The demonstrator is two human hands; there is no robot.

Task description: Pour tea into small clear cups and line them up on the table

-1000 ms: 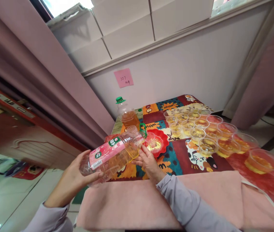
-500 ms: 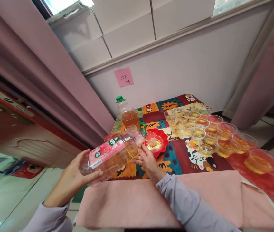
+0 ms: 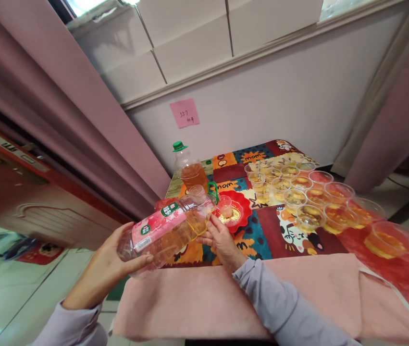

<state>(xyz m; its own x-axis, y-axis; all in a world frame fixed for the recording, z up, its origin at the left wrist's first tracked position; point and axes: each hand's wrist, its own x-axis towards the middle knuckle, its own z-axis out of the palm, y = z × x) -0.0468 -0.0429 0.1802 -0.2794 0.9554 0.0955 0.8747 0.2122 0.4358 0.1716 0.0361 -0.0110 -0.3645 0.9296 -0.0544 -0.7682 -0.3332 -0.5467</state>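
Note:
Both hands hold a large clear bottle [image 3: 164, 231] with a pink label and amber liquid, tilted on its side with the neck to the right. My left hand [image 3: 117, 259] grips its base end from below. My right hand [image 3: 220, 240] is closed under its neck end. The bottle's mouth points at a small clear cup [image 3: 225, 206] standing on a red plate [image 3: 242, 211]. A green cap ring [image 3: 213, 192] hangs by the neck.
A second bottle with a green cap [image 3: 189, 168] stands behind. Several clear cups of amber liquid [image 3: 308, 197] fill the right of the patterned tablecloth [image 3: 287, 235]. A pink cloth [image 3: 204, 302] covers the near edge. A pink note [image 3: 184, 113] sticks on the wall.
The bottle's base end has dropped slightly to the left; the hands keep their grip and the cups have not moved.

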